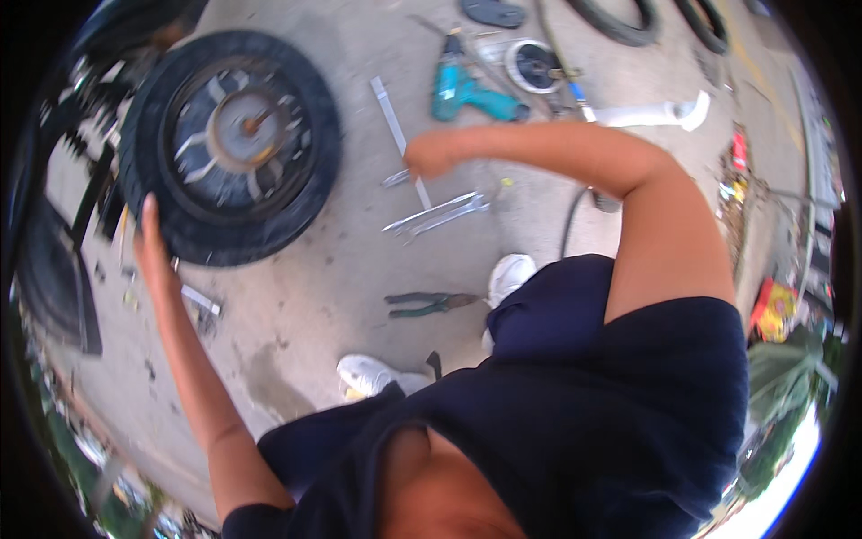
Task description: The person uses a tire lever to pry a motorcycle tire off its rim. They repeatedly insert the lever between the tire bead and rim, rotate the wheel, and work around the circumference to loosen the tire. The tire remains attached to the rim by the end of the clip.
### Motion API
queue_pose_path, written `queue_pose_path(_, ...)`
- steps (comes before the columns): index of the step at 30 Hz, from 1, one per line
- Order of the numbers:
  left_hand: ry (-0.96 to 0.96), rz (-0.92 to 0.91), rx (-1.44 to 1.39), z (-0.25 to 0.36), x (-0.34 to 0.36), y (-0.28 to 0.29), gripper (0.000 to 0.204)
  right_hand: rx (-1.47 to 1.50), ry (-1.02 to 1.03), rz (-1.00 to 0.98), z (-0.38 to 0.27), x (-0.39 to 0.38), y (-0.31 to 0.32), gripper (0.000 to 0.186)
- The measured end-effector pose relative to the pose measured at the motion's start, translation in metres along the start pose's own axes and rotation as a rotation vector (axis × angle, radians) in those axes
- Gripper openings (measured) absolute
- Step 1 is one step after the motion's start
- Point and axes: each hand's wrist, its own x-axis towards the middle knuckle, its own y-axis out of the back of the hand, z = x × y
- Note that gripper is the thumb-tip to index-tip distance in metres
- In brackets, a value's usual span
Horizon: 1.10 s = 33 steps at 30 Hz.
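A motorcycle wheel (pixel 242 126) with a black tyre and dark spoked rim is at the left, its hub facing up toward me. My left hand (pixel 154 247) is against the tyre's lower left edge, gripping it at the side. My right hand (pixel 433 154), blurred, is closed right of the wheel, over a long flat metal bar (pixel 390 106). A short silver piece (pixel 395 178) shows by its fingers; whether the hand holds it or the bar, I cannot tell. Just below are several silver wrenches (pixel 440 214) on the concrete.
A teal cordless drill (pixel 467 90) lies ahead beside a round metal wheel part (pixel 532 67). Pliers (pixel 431 304) rest near my white shoes (pixel 366 373). Loose tyres (pixel 620 22) are at the far right, a white pipe-like piece (pixel 660 112) nearer. Dark vehicle parts (pixel 56 269) stand at the left.
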Motion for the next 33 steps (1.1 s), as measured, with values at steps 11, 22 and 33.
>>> queue_pose_path(11, -0.054, -0.045, 0.135, -0.021, 0.029, 0.028, 0.081, 0.091, -0.725, 0.57, -0.059, -0.259, -0.186, 0.013)
queue_pose_path(22, -0.051, -0.072, 0.221, -0.018, 0.021, 0.016, 0.085, -0.397, -0.097, 0.076, -0.024, -0.301, -0.199, 0.015)
queue_pose_path(33, -0.135, -0.126, 0.174, -0.008, 0.021, 0.014, 0.089, 0.628, -0.424, 0.213, -0.021, -0.338, -0.092, 0.017)
